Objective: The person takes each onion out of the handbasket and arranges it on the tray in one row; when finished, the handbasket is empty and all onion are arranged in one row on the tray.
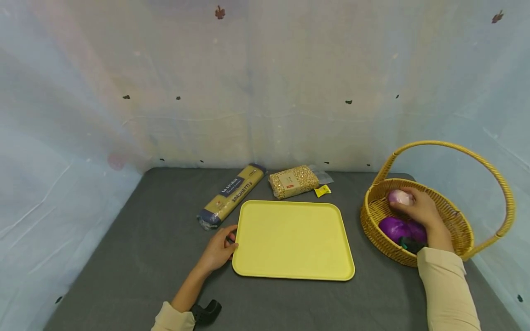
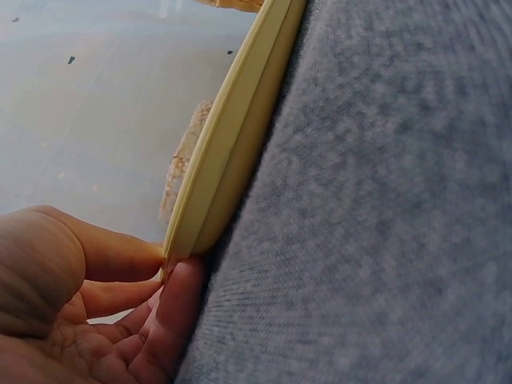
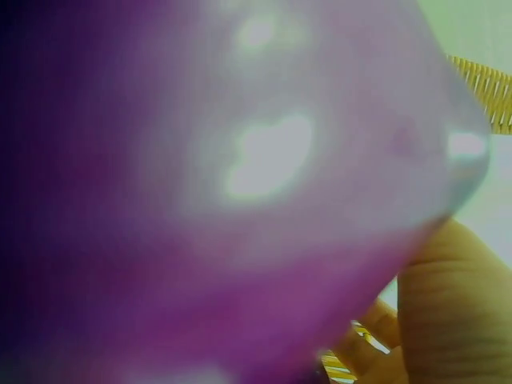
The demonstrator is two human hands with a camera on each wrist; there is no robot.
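Purple-and-white vegetable (image 1: 400,197) sat inside wicker basket (image 1: 376,236), gripped by thumb and curled fingers of right hand (image 1: 420,210), sleeved forearm (image 1: 445,282) slanting over near rim. Left hand (image 1: 217,250) pinched edge of yellow tray (image 1: 294,241), thumb against fingers, apparently steadying it; central spot probably kept tray within easy reach.

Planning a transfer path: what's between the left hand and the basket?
From the left hand: the yellow tray, then a strip of bare grey cloth, up to the basket. Head view.
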